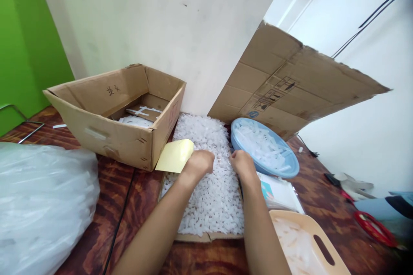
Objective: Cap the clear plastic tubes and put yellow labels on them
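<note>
Left hand curled by yellow sheet, right hand curled — grips unclear; white pieces below

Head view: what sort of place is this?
Likely a makeshift indoor workspace, judging by the open cardboard box, the blue basin and the spread of small white pieces.

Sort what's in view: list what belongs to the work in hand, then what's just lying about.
Likely in use:
- yellow sheet, in the left hand
- white pieces, below the right hand
- cardboard tray under them
- perhaps the blue basin

Probably lying about:
- black cord
- propped cardboard sheet
</note>
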Tool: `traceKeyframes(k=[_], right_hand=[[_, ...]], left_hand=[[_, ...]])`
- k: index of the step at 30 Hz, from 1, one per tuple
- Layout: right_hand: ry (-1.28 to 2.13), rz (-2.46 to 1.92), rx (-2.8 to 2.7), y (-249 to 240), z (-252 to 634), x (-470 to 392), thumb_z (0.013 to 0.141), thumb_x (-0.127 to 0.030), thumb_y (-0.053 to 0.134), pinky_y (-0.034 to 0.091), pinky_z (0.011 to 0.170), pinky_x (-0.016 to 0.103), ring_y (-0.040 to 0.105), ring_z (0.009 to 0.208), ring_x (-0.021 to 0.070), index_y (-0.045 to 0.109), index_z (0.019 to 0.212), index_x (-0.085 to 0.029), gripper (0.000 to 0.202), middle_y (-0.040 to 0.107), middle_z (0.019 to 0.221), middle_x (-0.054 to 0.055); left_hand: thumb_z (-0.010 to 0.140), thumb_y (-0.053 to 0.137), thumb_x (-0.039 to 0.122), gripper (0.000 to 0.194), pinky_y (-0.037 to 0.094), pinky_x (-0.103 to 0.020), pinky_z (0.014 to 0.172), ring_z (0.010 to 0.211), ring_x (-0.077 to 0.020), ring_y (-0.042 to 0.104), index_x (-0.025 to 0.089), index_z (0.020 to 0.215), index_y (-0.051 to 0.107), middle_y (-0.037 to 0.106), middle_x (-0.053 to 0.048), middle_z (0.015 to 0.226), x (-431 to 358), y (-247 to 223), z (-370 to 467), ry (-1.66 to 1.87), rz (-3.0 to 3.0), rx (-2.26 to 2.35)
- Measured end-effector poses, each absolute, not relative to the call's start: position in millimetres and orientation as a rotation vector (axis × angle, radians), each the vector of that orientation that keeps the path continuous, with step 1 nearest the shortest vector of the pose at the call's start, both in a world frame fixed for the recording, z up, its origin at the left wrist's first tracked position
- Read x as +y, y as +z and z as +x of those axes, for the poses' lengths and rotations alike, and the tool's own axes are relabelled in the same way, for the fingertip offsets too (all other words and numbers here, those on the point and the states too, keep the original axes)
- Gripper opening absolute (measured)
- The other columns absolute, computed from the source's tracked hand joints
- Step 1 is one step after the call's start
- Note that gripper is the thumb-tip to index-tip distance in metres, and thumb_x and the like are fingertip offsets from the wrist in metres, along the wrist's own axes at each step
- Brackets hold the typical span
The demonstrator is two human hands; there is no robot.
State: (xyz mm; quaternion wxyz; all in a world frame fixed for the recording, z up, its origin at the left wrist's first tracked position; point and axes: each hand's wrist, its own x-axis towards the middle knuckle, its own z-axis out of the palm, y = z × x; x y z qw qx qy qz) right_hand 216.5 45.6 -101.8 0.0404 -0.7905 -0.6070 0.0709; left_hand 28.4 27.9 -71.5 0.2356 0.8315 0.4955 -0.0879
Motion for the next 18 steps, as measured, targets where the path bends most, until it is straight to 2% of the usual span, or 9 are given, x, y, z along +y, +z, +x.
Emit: traceKeyframes(k=[2,4,8,11,15,18], right_hand=[[0.259,-2.298,-1.882,-93,217,41,0.097,-0.017,0.063,0.053,0.1,0.038,0.071,0.108,0.0251,0.076,0.104,-0.015,0.015,0.077,0.106,0.012],[0.319,-2.175,-1.88,-84,217,37,0.093,-0.013,0.059,0.055,0.093,0.033,0.074,0.099,0.0243,0.078,0.104,-0.016,0.023,0.079,0.096,0.011],[0.442,-1.986,-1.823,-66,219,34,0.09,-0.021,0.057,0.057,0.066,0.029,0.073,0.07,0.0198,0.073,0.118,-0.015,0.032,0.077,0.084,0.006],[0.456,-1.909,-1.781,-59,222,32,0.091,-0.028,0.055,0.054,0.057,0.028,0.068,0.059,0.0184,0.072,0.112,-0.016,0.029,0.073,0.075,0.004],[0.424,-1.873,-1.731,-65,223,29,0.089,-0.04,0.06,0.052,0.054,0.028,0.065,0.054,0.0175,0.064,0.101,-0.019,0.025,0.072,0.076,0.002],[0.38,-1.883,-1.718,-77,221,27,0.085,-0.038,0.065,0.054,0.06,0.029,0.069,0.064,0.0196,0.06,0.097,-0.02,0.022,0.073,0.083,0.004]], left_hand=[[0.1,0.066,0.037,0.037,0.059,-0.047,0.096,0.113,-0.0253,0.067,0.017,0.13,0.063,0.065,-0.012,0.131,29,-75,29,-0.223,2.285,1.36],[0.1,0.066,0.037,0.036,0.059,-0.046,0.095,0.113,-0.0251,0.067,0.017,0.13,0.063,0.065,-0.011,0.131,30,-78,28,-0.195,2.29,1.363],[0.1,0.066,0.037,0.035,0.059,-0.046,0.096,0.113,-0.0249,0.067,0.017,0.129,0.064,0.065,-0.011,0.131,31,-79,21,-0.101,2.313,1.37],[0.101,0.065,0.036,0.034,0.059,-0.046,0.096,0.113,-0.0248,0.067,0.017,0.129,0.064,0.065,-0.011,0.131,31,-79,15,-0.011,2.335,1.376],[0.101,0.065,0.036,0.034,0.058,-0.048,0.099,0.116,-0.0256,0.066,0.017,0.13,0.064,0.065,-0.012,0.133,33,-86,15,0.079,2.361,1.358],[0.097,0.071,0.038,0.04,0.055,-0.05,0.103,0.12,-0.0273,0.065,0.017,0.13,0.064,0.064,-0.012,0.136,36,-94,23,0.067,2.358,1.315]])
